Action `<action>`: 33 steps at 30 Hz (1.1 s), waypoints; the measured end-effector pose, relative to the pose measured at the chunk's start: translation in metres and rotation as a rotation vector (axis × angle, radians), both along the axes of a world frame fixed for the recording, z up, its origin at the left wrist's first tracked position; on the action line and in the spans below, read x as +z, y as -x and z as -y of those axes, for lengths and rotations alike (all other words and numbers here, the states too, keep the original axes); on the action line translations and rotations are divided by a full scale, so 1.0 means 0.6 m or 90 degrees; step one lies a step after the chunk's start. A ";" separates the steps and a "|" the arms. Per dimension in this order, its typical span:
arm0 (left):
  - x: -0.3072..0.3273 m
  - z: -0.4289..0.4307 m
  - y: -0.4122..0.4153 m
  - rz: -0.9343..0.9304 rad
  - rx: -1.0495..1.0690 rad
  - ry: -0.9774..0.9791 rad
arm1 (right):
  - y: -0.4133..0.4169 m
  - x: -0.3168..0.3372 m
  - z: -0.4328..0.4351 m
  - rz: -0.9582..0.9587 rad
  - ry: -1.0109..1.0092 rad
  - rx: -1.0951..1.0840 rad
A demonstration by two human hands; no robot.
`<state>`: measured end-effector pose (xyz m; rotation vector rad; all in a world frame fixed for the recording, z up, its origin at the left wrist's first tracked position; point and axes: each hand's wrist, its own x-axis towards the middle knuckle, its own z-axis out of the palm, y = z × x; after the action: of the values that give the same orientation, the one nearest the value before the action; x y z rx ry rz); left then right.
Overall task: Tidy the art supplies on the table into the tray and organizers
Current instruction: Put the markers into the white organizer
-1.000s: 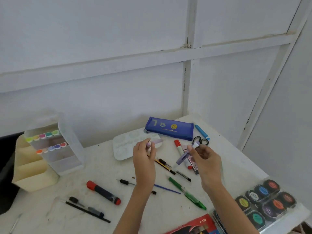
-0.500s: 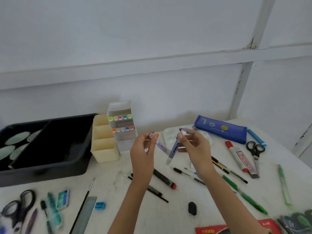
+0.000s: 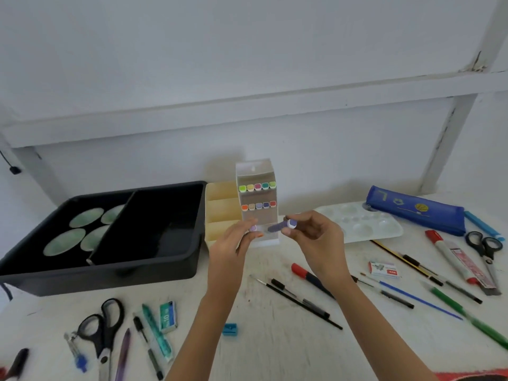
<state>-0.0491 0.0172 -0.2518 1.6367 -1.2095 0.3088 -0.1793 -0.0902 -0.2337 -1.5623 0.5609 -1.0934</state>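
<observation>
Fingers (image 3: 245, 226) of the left hand (image 3: 229, 250) curl round a lilac-tipped marker (image 3: 253, 228), with the black tray (image 3: 165, 268) well off to their left. Just behind the fingertips stands the clear marker organizer (image 3: 257, 196) (two rows of coloured caps showing). Over to the right hand (image 3: 316, 239): thumb and fingertips pinch a purple marker (image 3: 279, 226), close beside the left's, low before the organizer.
</observation>
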 end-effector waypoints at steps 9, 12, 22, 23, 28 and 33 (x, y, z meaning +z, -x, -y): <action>-0.001 0.013 -0.035 0.242 0.000 -0.019 | -0.042 -0.032 0.005 -0.086 0.083 -0.019; -0.004 0.028 -0.049 0.253 -0.003 -0.026 | -0.058 -0.038 0.010 -0.143 0.135 -0.027; -0.046 0.077 -0.104 0.306 0.074 -0.193 | -0.107 -0.045 0.030 -0.209 0.131 0.021; -0.044 0.078 -0.104 0.327 0.082 -0.206 | -0.111 -0.047 0.035 -0.232 0.127 0.023; -0.050 0.084 -0.102 0.386 0.132 -0.254 | -0.122 -0.058 0.050 -0.301 0.103 0.005; -0.052 0.083 -0.102 0.357 0.125 -0.272 | -0.129 -0.067 0.057 -0.320 0.092 0.007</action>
<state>0.0122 -0.0328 -0.2827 2.1289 -1.6121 0.7056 -0.1016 -0.1247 -0.2742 -1.9801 0.8182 -0.7398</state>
